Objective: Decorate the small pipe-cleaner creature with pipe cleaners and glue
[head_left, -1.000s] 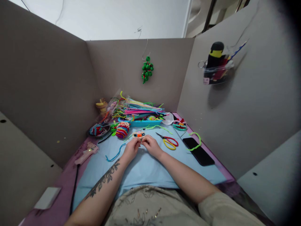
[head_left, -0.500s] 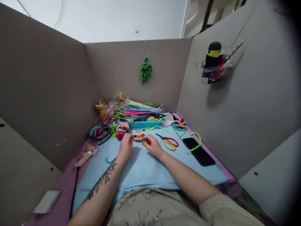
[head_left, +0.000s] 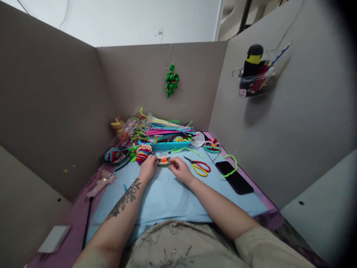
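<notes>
My left hand [head_left: 147, 168] and my right hand [head_left: 180, 170] meet over a light blue sheet [head_left: 173, 197], both pinching a small pipe-cleaner craft piece [head_left: 163, 160] with an orange middle. The piece lies low, at the sheet's far part. My fingers are curled round its two ends. A striped pipe-cleaner figure [head_left: 143, 152] lies just beyond my left hand, and red-and-yellow scissors [head_left: 200, 167] rest to the right of my right hand.
A blue tray with a pile of coloured pipe cleaners [head_left: 164, 132] stands at the back. A black phone [head_left: 234, 178] with a green pipe cleaner [head_left: 232, 163] lies at the right, a pink glue gun [head_left: 100, 184] at the left. Grey cardboard walls [head_left: 55, 104] surround the table.
Both hands have moved forward, away from me, and now hold the small craft piece. The blue pipe cleaner by my left arm is now mostly hidden.
</notes>
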Demonstrator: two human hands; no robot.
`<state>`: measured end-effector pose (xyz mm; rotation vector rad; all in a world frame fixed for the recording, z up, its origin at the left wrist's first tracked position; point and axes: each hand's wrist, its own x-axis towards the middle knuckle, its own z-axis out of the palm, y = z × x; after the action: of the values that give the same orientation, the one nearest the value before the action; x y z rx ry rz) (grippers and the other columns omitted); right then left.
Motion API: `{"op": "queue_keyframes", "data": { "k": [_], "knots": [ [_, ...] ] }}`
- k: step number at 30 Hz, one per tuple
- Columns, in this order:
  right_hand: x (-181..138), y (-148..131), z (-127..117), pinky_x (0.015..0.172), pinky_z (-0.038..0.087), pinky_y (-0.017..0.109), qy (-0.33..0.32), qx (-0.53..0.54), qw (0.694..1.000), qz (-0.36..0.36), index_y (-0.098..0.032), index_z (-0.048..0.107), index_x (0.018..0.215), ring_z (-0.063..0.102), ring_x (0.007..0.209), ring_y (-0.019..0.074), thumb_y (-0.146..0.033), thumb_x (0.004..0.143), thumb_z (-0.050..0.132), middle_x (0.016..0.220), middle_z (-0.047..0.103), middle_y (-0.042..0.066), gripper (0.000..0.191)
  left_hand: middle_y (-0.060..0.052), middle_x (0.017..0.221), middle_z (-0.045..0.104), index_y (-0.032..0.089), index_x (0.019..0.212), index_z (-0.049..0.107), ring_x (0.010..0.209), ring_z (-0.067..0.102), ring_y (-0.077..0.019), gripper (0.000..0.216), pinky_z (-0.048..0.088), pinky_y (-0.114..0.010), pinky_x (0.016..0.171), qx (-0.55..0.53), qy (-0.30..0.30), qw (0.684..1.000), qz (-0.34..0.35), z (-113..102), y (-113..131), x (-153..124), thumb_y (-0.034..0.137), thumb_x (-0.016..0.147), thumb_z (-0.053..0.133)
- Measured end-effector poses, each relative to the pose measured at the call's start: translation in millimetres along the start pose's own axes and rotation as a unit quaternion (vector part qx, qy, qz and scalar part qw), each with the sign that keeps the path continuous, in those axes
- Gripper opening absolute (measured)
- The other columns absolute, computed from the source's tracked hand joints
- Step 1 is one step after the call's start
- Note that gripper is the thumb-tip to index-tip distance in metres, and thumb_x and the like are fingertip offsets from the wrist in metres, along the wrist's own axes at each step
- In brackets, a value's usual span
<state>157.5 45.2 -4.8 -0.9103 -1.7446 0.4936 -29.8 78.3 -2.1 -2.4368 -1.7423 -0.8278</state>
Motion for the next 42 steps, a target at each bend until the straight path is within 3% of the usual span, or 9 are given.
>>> {"op": "queue_keyframes", "data": {
  "k": [18,34,42],
  "knots": [
    [-0.1,-1.5,-0.5,0.060,0.042,0.025,-0.005,-0.001,1.000,-0.008,-0.020,0.059,0.090,0.050,0.066,0.0131,-0.020,0.076,0.057,0.079,0.053,0.002,0.015,-0.003,0.090,0.056,0.020,0.088,0.058,0.078,0.054,-0.0136,0.019,0.033,-0.022,0.060,0.055,-0.002,0.998,0.002,1.4,1.8,4.2,0.028,0.089,0.040],
    [-0.6,-3.1,-1.3,0.060,0.042,0.025,-0.007,0.004,1.000,-0.007,-0.019,0.059,0.091,0.050,0.067,0.0132,-0.020,0.076,0.057,0.081,0.053,0.003,0.015,-0.003,0.088,0.057,0.019,0.085,0.057,0.081,0.055,-0.0145,0.016,0.039,-0.023,0.069,-0.011,0.037,0.999,-0.008,1.6,-3.1,3.2,0.023,0.086,0.042],
    [-0.6,-4.4,-1.9,0.060,0.042,0.025,-0.011,-0.004,1.000,-0.007,-0.020,0.059,0.091,0.051,0.067,0.0131,-0.021,0.077,0.057,0.080,0.053,0.002,0.015,-0.003,0.078,0.058,0.018,0.077,0.054,0.078,0.054,-0.0172,0.014,0.040,-0.027,0.069,-0.073,0.070,0.993,-0.053,11.1,-3.9,9.6,0.029,0.082,0.047]
  ]
}}
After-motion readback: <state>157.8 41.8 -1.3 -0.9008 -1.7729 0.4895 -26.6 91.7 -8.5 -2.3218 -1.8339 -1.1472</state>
